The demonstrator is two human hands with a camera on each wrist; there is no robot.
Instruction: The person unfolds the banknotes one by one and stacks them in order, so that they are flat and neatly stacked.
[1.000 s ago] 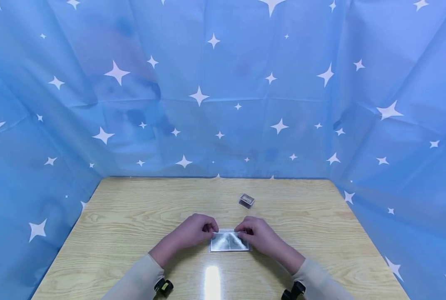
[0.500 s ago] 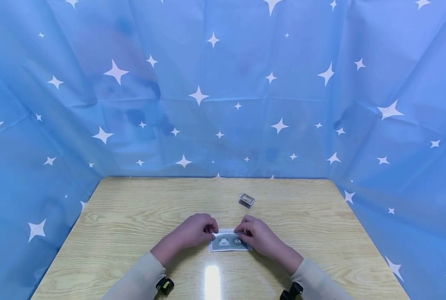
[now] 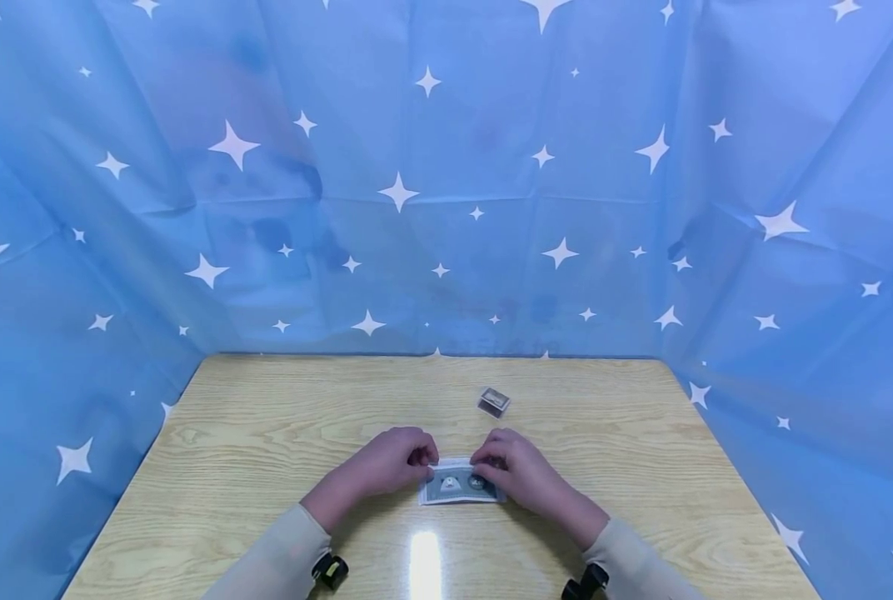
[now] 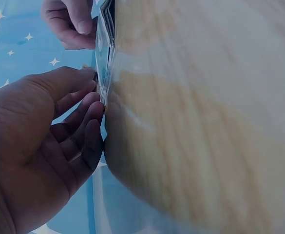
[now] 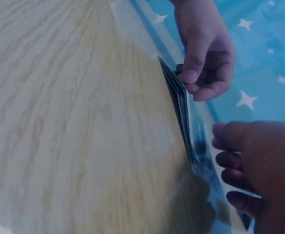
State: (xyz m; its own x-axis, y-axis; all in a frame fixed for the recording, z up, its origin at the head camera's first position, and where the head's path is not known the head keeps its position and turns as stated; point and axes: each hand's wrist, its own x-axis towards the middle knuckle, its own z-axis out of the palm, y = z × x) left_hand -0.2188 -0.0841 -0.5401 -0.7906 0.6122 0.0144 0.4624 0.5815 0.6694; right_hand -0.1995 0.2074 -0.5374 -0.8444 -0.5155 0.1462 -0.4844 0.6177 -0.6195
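A flat clear plastic packet (image 3: 457, 497) lies near the table's front, a grey-green printed, note-like face showing inside. Several dark layered edges of the packet (image 4: 103, 48) appear in the left wrist view. With curled fingers and thumb, my left hand (image 3: 397, 461) pinches its far left corner. My right hand (image 3: 517, 471) pinches the far edge toward the right, its thumb over the printed face. In the right wrist view, the packet's layers (image 5: 181, 107) stand slightly spread at the near side, and clear film reaches toward my right hand (image 5: 259, 165). The fingertips partly hide the far edge.
A small folded card-like piece or little box (image 3: 495, 401) stands on the table (image 3: 304, 400) beyond my right hand. Blue star-printed cloth (image 3: 446, 167) hangs behind and at both sides of the table. Light glares on the wood in front of the packet.
A bright silvery glare covered the packet's face one second ago; its printed face shows now. Both hands stay nearly in place, the right fingers shifting slightly.
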